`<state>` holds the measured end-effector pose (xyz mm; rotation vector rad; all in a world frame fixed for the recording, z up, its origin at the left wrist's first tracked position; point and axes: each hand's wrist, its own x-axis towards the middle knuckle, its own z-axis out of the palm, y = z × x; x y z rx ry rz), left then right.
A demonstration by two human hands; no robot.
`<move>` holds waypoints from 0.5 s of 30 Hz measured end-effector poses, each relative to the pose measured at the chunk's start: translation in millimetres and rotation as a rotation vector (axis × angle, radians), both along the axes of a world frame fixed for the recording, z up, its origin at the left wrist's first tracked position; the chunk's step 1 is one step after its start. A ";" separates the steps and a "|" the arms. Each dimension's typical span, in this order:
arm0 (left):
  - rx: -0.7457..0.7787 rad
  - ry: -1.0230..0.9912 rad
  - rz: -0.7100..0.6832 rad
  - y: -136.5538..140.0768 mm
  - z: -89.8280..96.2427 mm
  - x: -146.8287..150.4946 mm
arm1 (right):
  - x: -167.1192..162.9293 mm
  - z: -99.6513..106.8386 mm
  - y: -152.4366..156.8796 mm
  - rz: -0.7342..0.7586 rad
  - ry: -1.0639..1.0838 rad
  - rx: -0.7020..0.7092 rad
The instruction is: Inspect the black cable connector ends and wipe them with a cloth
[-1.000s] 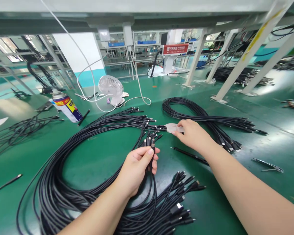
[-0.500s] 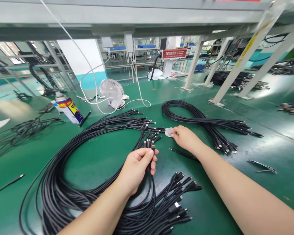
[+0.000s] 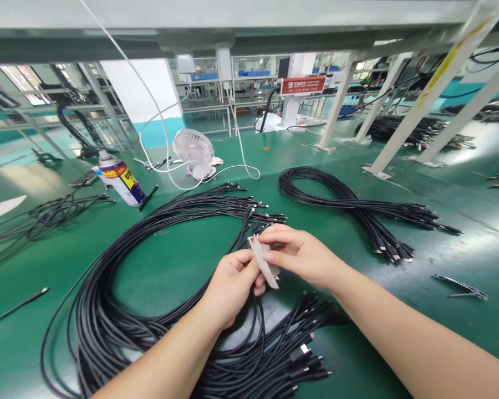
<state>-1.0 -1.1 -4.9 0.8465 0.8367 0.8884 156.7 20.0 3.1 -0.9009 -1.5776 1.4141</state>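
Observation:
My left hand (image 3: 233, 282) is closed around several black cable ends, their connector tips now mostly covered. Over those tips, my right hand (image 3: 295, 255) pinches a small greyish-white cloth (image 3: 265, 265) between thumb and fingers. The cloth touches the connectors and hangs down past my left thumb. From the left hand the cables run down into a big looped bundle of black cables (image 3: 95, 310) on the green table. One set of its connector ends (image 3: 303, 354) fans out below my hands, another lies just beyond them.
A second looped cable bundle (image 3: 349, 205) lies to the right, with tweezers (image 3: 461, 287) nearer the front. A spray can (image 3: 122, 180), a small white fan (image 3: 193, 152) and loose cables (image 3: 50, 219) are at the left and back. Shelf legs (image 3: 416, 100) stand behind.
My right hand has lifted the cloth from the table and brought it left onto the connector tips in my left hand. The left hand keeps its grip. The view has shifted slightly.

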 end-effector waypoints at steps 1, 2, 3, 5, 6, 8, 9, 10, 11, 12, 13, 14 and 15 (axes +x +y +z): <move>0.000 0.002 -0.008 0.5 -2.8 0.1 | 1.1 -2.7 1.8 -0.001 0.012 -0.017; 0.002 0.001 -0.022 1.0 -6.6 0.1 | 3.1 -5.8 4.0 -0.005 0.021 -0.026; 0.007 0.002 -0.036 1.4 -11.1 -0.1 | 5.5 -9.4 6.1 -0.014 0.025 -0.030; 0.016 0.008 -0.068 1.7 -20.1 -0.8 | 10.2 -16.3 9.5 -0.016 0.033 -0.033; 0.011 0.023 -0.076 1.9 -23.7 -1.4 | 11.8 -19.4 10.6 -0.011 0.027 -0.033; 0.028 0.080 -0.089 2.8 -28.5 -3.3 | 12.9 -23.7 11.9 -0.006 -0.003 -0.018; 0.031 0.101 -0.097 3.7 -30.1 -4.7 | 12.3 -25.1 12.4 -0.011 -0.013 -0.005; 0.036 0.116 -0.102 4.9 -31.7 -6.3 | 11.1 -26.1 12.9 -0.017 -0.029 0.019; 0.044 0.129 -0.101 6.4 -33.9 -8.1 | 9.6 -26.7 13.5 -0.036 -0.048 0.051; 0.052 0.143 -0.106 8.3 -37.2 -10.0 | 7.7 -27.1 14.2 -0.056 -0.074 0.092; 0.058 0.158 -0.114 10.5 -42.0 -12.0 | 5.7 -27.6 14.9 -0.080 -0.102 0.133; 0.055 0.156 -0.129 13.0 -48.1 -14.0 | 3.6 -28.2 15.6 -0.104 -0.138 0.178; 0.048 0.153 -0.137 15.7 -55.4 -15.8 | 1.3 -29.0 16.2 -0.133 -0.171 0.225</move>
